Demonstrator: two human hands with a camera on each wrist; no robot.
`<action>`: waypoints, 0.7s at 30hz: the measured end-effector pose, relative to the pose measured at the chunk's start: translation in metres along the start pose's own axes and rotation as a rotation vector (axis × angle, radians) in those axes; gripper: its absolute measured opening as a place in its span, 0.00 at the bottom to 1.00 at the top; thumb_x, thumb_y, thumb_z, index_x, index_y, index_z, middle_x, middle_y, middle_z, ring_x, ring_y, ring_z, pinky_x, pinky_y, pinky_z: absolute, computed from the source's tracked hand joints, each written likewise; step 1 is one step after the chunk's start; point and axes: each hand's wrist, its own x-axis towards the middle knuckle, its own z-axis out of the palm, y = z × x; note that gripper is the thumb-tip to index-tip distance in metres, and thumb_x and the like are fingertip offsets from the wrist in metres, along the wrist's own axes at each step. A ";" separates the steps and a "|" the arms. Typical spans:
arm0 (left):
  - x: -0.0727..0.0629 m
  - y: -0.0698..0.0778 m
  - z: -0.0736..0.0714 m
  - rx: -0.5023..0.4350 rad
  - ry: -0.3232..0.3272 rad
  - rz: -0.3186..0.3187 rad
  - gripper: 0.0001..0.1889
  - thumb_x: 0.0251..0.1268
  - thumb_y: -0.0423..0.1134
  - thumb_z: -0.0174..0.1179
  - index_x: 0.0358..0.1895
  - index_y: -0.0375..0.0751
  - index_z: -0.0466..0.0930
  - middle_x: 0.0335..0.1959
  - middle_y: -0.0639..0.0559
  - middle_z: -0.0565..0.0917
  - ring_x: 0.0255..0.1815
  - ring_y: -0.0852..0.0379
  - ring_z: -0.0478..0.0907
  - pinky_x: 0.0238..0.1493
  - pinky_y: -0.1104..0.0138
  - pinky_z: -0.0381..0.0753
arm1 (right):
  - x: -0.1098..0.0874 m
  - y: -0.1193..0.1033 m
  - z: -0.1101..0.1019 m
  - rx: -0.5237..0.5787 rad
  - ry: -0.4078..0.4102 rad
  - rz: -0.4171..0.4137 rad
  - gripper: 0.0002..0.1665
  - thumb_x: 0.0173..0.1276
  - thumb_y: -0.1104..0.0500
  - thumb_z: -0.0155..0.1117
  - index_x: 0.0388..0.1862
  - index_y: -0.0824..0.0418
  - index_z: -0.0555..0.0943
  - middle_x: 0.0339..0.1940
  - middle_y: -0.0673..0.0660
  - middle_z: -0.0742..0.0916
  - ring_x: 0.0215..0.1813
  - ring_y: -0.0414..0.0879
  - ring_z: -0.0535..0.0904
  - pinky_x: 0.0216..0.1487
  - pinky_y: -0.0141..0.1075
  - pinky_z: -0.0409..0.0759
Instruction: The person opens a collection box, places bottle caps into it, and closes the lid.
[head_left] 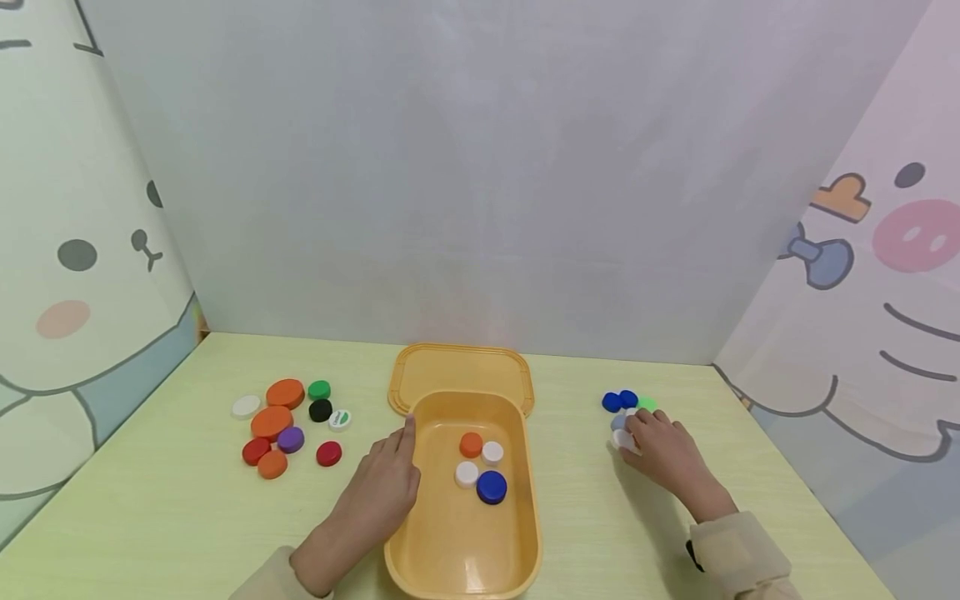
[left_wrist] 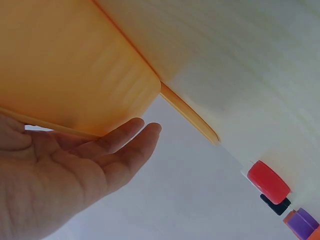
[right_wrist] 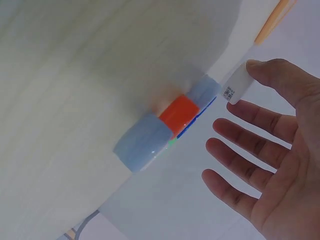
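Observation:
My left hand (head_left: 378, 487) rests on the left rim of a yellow-orange plastic box (head_left: 534, 533), fingers stretched forward along it. In the left wrist view, the fingers (left_wrist: 137, 145) lie against the outside of the box's wall. My right hand (head_left: 671, 454) is over a small group of bottle caps on the right. Thumb and index finger pinch a white bottle cap (right_wrist: 239, 85) by its edges, while the other fingers spread apart. Close to it are light blue caps (right_wrist: 145, 142) and an orange cap (right_wrist: 180, 116). Dark blue caps (head_left: 627, 399) and a green cap (head_left: 647, 404) lie just behind.
Inside the box are an orange cap (head_left: 471, 444), white caps (head_left: 467, 475) and a blue cap (head_left: 492, 487). The box's flat lid (head_left: 465, 367) lies behind it. Several mixed caps, including a purple cap (head_left: 291, 439), spread on the left. A grey-white wall (head_left: 465, 183) closes the back.

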 end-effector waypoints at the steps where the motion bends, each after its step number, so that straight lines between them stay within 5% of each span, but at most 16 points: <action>1: 0.000 0.000 0.000 -0.001 0.000 -0.001 0.30 0.61 0.36 0.48 0.67 0.30 0.56 0.58 0.38 0.72 0.56 0.42 0.71 0.54 0.51 0.73 | 0.000 -0.001 -0.001 0.005 0.009 -0.003 0.17 0.50 0.53 0.70 0.33 0.61 0.76 0.31 0.54 0.78 0.31 0.47 0.68 0.26 0.37 0.66; 21: 0.000 -0.001 0.001 -0.010 0.010 0.004 0.30 0.61 0.36 0.49 0.67 0.29 0.57 0.58 0.37 0.73 0.55 0.41 0.72 0.54 0.51 0.73 | 0.011 -0.046 -0.031 0.011 0.246 -0.174 0.18 0.44 0.54 0.74 0.31 0.58 0.77 0.33 0.51 0.80 0.35 0.46 0.71 0.29 0.35 0.70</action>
